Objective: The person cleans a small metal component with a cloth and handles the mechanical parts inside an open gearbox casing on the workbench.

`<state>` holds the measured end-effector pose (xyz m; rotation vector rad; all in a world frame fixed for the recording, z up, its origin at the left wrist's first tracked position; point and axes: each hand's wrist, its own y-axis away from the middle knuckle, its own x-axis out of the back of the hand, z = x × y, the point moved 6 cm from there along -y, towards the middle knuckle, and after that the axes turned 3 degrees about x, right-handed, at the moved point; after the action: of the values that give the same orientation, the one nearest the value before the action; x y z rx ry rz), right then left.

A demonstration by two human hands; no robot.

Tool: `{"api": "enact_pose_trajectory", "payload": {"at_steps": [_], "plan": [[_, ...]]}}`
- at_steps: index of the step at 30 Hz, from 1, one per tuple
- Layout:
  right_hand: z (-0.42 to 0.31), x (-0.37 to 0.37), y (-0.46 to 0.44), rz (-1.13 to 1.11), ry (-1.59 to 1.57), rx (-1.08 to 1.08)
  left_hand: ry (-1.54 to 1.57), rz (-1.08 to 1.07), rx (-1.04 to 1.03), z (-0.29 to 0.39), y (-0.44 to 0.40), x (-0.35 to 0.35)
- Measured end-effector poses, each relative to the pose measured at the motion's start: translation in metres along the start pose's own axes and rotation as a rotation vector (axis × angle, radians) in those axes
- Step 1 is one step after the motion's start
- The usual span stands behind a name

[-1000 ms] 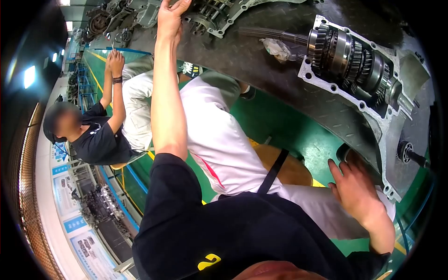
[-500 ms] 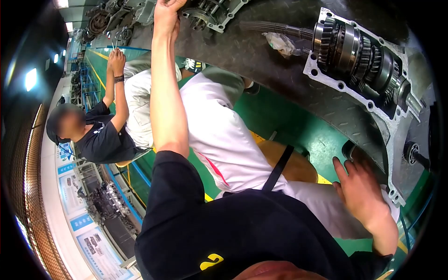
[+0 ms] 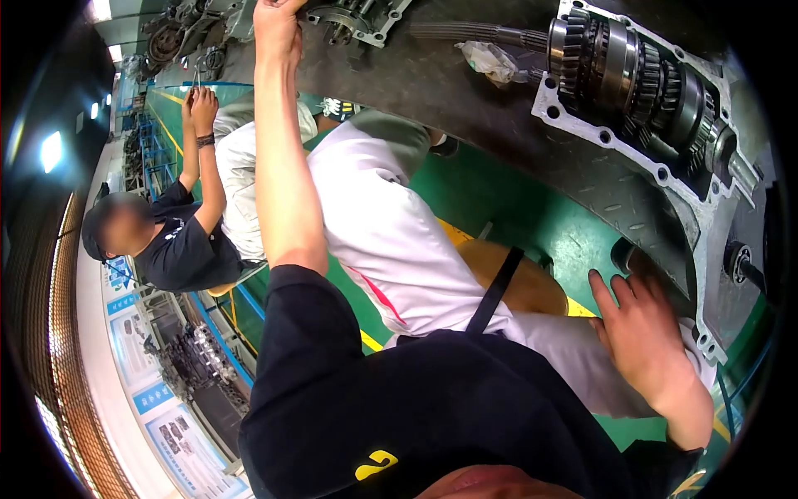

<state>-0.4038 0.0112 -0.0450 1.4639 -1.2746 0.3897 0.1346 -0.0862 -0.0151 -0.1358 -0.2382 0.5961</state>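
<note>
Reaching left hand (image 3: 278, 29): out at arm's length; fingers partly cut off overhead, so I can't tell what, if anything, they pinch.
Small housing (image 3: 347, 17): just beside those left fingers, on their right; contact can't be made out.
Right hand (image 3: 652, 345): fingers loosely spread, thumb apart, nothing seen in it; above or against the leg (image 3: 561, 353), I can't say which.
Large housing (image 3: 636, 155): beyond the right fingertips, its lower arm just beside them.
Gear stack (image 3: 619, 62): farther past the right fingers, lying exposed inside that housing.
Splined shaft (image 3: 519, 35): jutting toward the left fingers' side, well apart from them.
Crumpled bag (image 3: 490, 62): beside the shaft, between the two hands' fingers; a careless sweep could snag its film on the splines.
Metal bench (image 3: 465, 100): ahead of the right fingers; a knee knocking that low housing arm might jolt the casting and nip those fingers.
</note>
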Motion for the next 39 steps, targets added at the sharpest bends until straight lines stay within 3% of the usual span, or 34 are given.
{"api": "enact_pose_trajectory", "payload": {"at_steps": [22,25,39], "plan": [[0.004,-0.004,0.001,-0.014,-0.017,-0.032,0.155,-0.083,-0.046,-0.012,-0.015,0.022],[0.005,-0.006,0.001,-0.018,-0.031,-0.048,0.142,-0.013,-0.091,-0.003,-0.007,0.014],[0.006,-0.007,0.002,0.004,-0.015,-0.035,0.145,-0.058,0.012,-0.005,-0.005,0.010]]}}
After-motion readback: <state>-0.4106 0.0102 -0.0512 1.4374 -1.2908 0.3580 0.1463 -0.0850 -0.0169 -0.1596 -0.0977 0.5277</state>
